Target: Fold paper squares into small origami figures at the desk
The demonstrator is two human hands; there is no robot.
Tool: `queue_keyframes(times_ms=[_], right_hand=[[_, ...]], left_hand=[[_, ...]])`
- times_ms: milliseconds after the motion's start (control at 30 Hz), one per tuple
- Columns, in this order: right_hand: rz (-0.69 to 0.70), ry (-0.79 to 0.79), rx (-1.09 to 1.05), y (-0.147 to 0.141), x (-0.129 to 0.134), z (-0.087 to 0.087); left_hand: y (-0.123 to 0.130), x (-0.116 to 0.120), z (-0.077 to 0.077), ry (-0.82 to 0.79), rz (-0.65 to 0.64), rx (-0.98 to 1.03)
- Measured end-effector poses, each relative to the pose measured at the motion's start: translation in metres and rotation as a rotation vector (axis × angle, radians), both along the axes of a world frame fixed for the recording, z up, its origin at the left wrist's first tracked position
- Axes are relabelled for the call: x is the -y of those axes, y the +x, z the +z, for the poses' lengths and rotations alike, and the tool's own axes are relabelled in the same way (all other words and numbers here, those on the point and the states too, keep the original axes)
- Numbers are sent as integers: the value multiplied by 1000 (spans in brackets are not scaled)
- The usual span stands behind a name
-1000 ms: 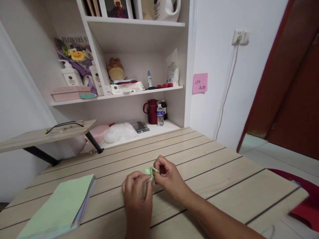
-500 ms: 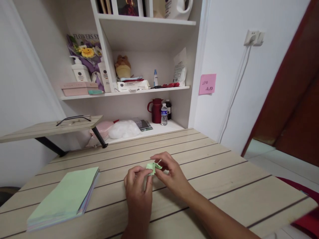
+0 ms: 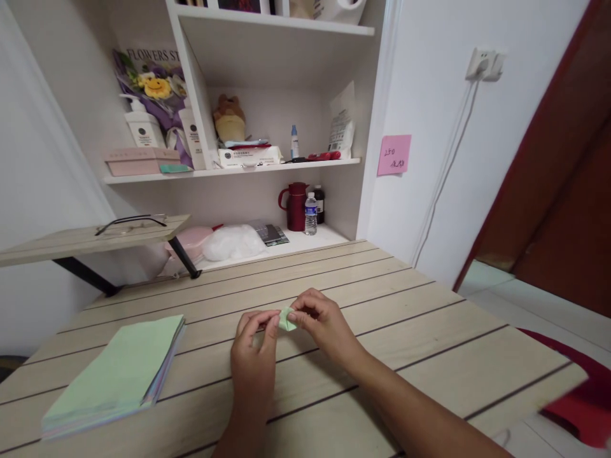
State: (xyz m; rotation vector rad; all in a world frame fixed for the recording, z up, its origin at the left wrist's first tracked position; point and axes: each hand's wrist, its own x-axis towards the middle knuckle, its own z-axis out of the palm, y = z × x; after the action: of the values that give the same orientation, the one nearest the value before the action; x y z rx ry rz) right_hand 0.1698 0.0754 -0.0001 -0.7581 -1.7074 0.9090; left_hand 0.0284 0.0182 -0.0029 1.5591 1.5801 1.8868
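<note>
A small folded piece of light green paper (image 3: 286,319) is held between my two hands, just above the wooden table. My left hand (image 3: 256,343) pinches its left edge between thumb and fingers. From the right, my right hand (image 3: 322,318) grips the other edge, its thumb on the near face and its fingers curled behind. Part of the paper is covered by the fingertips. To the left, a stack of coloured paper (image 3: 117,369) with a light green sheet on top lies on the tabletop.
The slatted wooden table (image 3: 401,318) meets a white shelf unit holding a dark red jug (image 3: 296,207), a water bottle (image 3: 310,215) and a white plastic bag (image 3: 233,243). At left stands a small raised shelf (image 3: 95,240) with glasses (image 3: 131,222). A red stool (image 3: 580,407) is at lower right.
My right hand's fingers have closed in on the paper, which now looks more compact and less spread. Both hands keep hold of it. The whole view has shifted slightly.
</note>
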Motion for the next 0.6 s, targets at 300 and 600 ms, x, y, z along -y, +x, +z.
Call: queue_keyframes(times_ms=[300,600], right_hand=[[16,25,32,2,4,6],[15,-88,-147,5,-6,-2]], left_hand=[[0,-1,-1,-60,-3,57],[-6,-4,-14,-282,-134,382]])
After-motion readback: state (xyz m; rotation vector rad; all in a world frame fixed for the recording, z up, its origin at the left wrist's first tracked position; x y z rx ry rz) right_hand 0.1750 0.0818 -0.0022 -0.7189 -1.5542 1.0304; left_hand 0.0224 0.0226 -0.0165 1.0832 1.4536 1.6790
